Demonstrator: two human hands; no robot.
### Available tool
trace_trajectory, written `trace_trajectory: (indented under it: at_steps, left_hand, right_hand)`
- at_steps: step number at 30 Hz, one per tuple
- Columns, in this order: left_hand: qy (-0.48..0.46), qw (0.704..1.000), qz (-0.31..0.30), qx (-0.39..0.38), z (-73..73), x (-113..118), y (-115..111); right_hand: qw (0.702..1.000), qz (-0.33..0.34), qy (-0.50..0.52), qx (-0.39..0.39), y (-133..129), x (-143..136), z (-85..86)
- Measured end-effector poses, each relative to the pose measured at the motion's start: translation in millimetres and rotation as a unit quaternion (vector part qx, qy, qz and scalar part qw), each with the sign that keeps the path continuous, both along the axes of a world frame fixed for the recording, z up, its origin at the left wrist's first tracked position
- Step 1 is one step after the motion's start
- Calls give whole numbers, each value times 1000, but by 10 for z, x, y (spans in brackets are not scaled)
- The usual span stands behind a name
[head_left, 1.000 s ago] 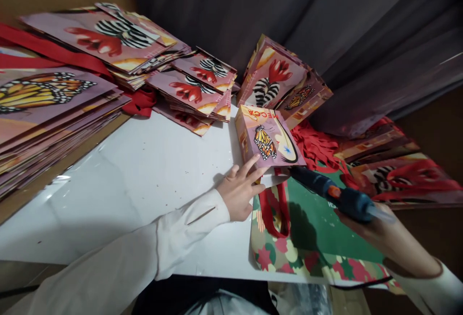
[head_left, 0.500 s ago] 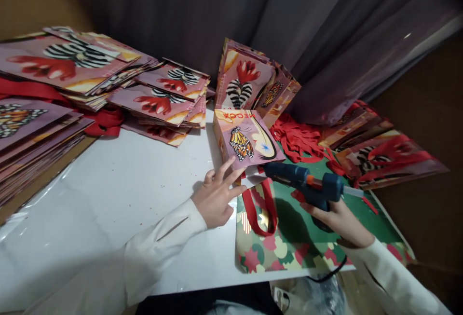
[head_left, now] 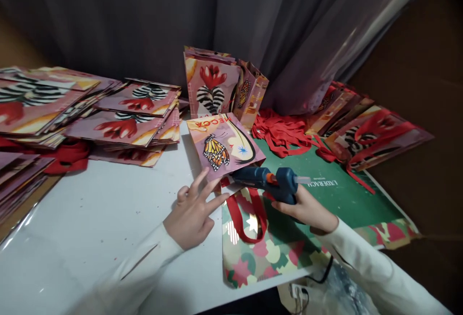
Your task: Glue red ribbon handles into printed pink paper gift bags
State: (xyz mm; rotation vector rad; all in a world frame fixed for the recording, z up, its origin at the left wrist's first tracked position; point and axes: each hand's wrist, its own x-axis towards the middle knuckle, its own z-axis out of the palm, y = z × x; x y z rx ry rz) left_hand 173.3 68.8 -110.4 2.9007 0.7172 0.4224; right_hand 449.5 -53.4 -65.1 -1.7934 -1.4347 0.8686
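A small paper bag (head_left: 226, 143) printed with a butterfly and red lettering lies on the table, its mouth towards me. My left hand (head_left: 191, 216) is open, fingers spread, with fingertips against the near edge of this bag. A red ribbon handle (head_left: 235, 216) hangs out from the mouth. Wrapped around the grip of a dark blue glue gun (head_left: 258, 177) is my right hand (head_left: 307, 209). The gun's nozzle points left at the bag's mouth, and its tip is hidden there. A clear glue stick (head_left: 303, 180) protrudes from the gun's back.
Stacks of flat printed bags (head_left: 123, 129) lie at the left. More bags (head_left: 213, 83) stand against the grey curtain (head_left: 144, 16). A heap of red ribbons (head_left: 282, 131) and other bags (head_left: 376, 134) are at the right. A green patterned sheet (head_left: 282, 257) covers the table's right part.
The view has swung right, so everything appears further left. Both hands, the bag and the glue gun keep nearly the same places relative to one another.
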Motion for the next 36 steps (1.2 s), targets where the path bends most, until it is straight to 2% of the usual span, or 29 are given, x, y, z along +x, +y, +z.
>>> trace_trajectory:
  at_steps: [6,9,12,16,24,32,36]
  left_hand:
    - [-1,1000,0,16,-33,7,-9]
    - [1,1000,0,17,-19,11,-22]
    - [6,1000,0,14,17,13,-38]
    - [15,1000,8,8,60,18,-60]
    - [35,999,11,-7,93,17,-82]
    - [44,999,14,-7,117,26,-85]
    - [43,999,14,-12,113,29,-85]
  right_hand:
    - [995,46,28,-90,-62,106,247]
    - [994,54,13,-98,-55,116,317]
    - [995,57,4,-77,-27,78,291]
    - [996,73,-11,-47,20,28,168]
    - [996,55,-61,-41,69,52,-29]
    - [995,68,-57,-37,69,45,52]
    - [996,50,-47,-61,68,32,109]
